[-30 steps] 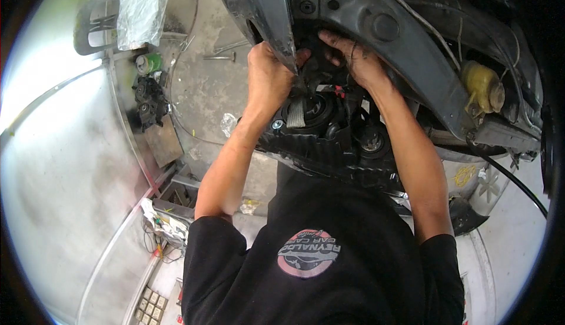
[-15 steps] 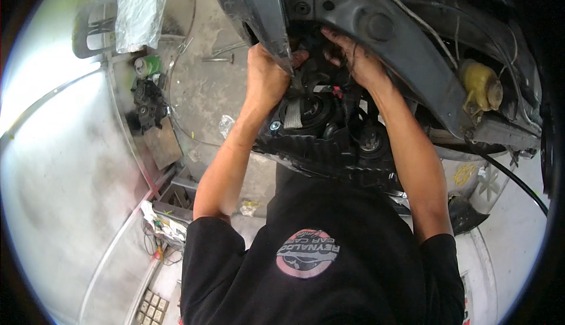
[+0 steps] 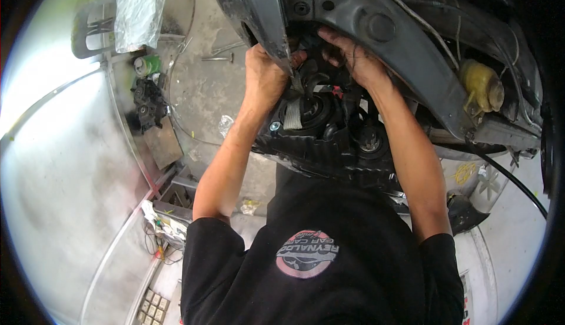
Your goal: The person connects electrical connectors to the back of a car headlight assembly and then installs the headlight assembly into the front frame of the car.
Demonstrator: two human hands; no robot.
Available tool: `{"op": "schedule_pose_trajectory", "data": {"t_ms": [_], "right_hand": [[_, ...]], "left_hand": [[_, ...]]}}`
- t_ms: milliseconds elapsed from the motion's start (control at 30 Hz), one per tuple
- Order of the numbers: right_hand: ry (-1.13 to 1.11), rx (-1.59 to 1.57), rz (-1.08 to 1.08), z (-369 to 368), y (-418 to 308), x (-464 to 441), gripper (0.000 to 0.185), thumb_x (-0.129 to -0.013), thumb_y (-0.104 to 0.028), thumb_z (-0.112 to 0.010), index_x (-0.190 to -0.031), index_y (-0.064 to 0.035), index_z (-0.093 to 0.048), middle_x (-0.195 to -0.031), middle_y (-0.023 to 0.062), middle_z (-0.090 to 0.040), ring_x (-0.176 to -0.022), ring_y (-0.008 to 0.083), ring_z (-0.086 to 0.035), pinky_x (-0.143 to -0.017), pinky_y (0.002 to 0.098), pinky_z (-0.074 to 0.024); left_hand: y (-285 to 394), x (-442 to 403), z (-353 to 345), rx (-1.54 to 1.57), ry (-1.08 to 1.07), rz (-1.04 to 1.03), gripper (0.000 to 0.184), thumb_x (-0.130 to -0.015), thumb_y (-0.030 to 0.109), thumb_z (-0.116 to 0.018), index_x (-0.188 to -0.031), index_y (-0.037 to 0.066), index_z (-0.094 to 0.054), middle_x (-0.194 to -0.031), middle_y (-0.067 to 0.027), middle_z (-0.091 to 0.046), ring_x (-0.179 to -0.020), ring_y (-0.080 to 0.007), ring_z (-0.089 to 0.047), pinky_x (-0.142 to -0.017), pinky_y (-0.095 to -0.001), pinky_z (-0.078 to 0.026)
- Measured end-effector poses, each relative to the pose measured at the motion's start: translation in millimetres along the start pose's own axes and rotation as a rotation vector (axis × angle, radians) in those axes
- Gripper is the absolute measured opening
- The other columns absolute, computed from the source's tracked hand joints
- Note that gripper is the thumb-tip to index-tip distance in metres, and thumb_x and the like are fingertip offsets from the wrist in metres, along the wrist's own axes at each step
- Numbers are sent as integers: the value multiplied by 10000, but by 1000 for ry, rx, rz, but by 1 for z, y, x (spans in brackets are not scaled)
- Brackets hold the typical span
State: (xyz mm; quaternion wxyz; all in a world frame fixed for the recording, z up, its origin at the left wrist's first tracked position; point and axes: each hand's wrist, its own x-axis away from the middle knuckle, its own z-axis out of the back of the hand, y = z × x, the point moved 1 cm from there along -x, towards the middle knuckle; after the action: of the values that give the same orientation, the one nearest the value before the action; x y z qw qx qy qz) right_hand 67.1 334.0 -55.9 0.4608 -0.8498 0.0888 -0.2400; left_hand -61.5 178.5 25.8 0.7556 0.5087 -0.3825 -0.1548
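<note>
My left hand (image 3: pixel 266 76) is closed at the lower tip of the dark grey fender (image 3: pixel 259 13). Its thumb shows past the fender edge, the other fingers are mostly hidden, and what they hold is not visible. Reaching into the dark gap under the grey body panel (image 3: pixel 376 27), my right hand (image 3: pixel 356 60) has its finger and thumb apart, with a thin dark wire across it. Below both hands is the black back of a headlight (image 3: pixel 321 139), close against my body. A grey woven strap (image 3: pixel 293 113) hangs over its round opening.
A yellowed plastic reservoir (image 3: pixel 482 85) sits at the right, near a black hose (image 3: pixel 512 178). On the floor at left are a hammer-like tool (image 3: pixel 219 59), a green can (image 3: pixel 147 65) and a black part (image 3: pixel 148 102). A plastic-wrapped chair (image 3: pixel 140 16) stands behind.
My left hand has shifted slightly at the fender tip, and my right hand has moved a little to the left in the gap. The headlight stays put.
</note>
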Motion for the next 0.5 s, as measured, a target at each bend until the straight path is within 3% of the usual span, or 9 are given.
{"op": "schedule_pose_trajectory", "data": {"t_ms": [100, 200, 267, 400, 500], "right_hand": [[88, -35, 45, 14, 11, -1, 354, -1008, -310, -630, -1204, -18, -666, -1196, 46, -665, -789, 167, -587, -609, 283, -400], [131, 27, 64, 63, 58, -9, 338, -1011, -310, -625, -1176, -19, -670, -1176, 43, -642, -776, 175, -569, -617, 297, -409], [157, 69, 78, 99, 89, -16, 329, -1012, -310, -621, -1158, -19, -672, -1163, 42, -626, -767, 181, -556, -623, 307, -416], [208, 105, 93, 97, 77, -17, 274, -982, -260, -663, -1119, -23, -670, -1093, 45, -610, -754, 189, -552, -619, 309, -418], [204, 82, 63, 67, 41, -7, 239, -954, -216, -698, -1094, -26, -665, -1040, 50, -606, -747, 193, -557, -610, 306, -417]], "left_hand": [[15, 6, 4, -110, -49, 43, 380, -814, 119, -808, -1111, -86, -690, -1024, -148, -735, -915, -185, -670, -831, -316, -515], [3, 8, 6, -52, 40, -30, 195, -810, 28, -765, -973, -63, -713, -866, -68, -738, -752, -109, -634, -695, -274, -517], [4, 13, 11, 28, 5, 29, 286, -818, 64, -787, -1058, -64, -699, -943, -92, -741, -803, -140, -658, -739, -287, -522], [-6, 21, 26, 311, -78, 16, 274, -830, 56, -792, -1066, -45, -696, -953, -86, -736, -792, -140, -671, -725, -280, -532], [-9, 33, 33, 343, 13, 69, 276, -790, 3, -800, -1039, -53, -694, -963, -94, -740, -851, -120, -668, -751, -248, -529]]}}
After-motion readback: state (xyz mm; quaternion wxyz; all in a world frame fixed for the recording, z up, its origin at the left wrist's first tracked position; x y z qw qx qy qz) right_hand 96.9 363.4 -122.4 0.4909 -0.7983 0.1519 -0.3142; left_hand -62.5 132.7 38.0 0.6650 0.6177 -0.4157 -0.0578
